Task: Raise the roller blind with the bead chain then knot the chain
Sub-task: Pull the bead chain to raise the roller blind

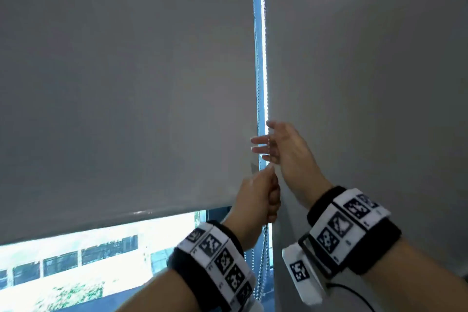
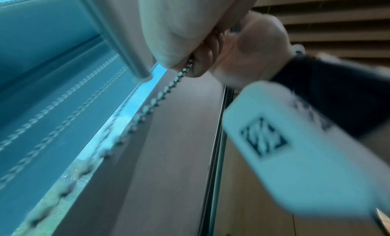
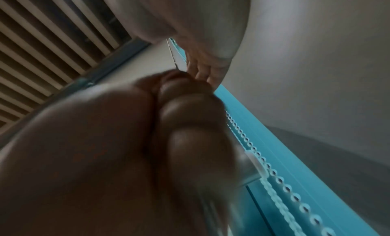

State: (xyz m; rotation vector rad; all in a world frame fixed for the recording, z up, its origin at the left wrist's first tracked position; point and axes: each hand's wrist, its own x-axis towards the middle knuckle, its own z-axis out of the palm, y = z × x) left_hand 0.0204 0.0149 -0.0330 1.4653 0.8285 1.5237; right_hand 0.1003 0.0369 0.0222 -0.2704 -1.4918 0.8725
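Note:
A grey roller blind [image 1: 126,83] hangs with its bottom bar [image 1: 126,219] a little above the lower part of the window. The metal bead chain [image 1: 260,109] runs down the bright gap at the blind's right edge. My left hand [image 1: 263,192] is closed in a fist round the chain, which leaves the fist below [image 2: 166,89] and hangs slack under my wrist. Just above the fist is my right hand [image 1: 278,144], its fingers straight and spread across the gap by the chain. In the right wrist view my left hand [image 3: 147,139] fills the foreground beside the chain [image 3: 274,173].
A second grey blind [image 1: 367,83] covers the window to the right of the gap. Below the left blind the window pane [image 1: 101,248] shows a building outside. A slatted wooden ceiling [image 2: 327,22] is overhead.

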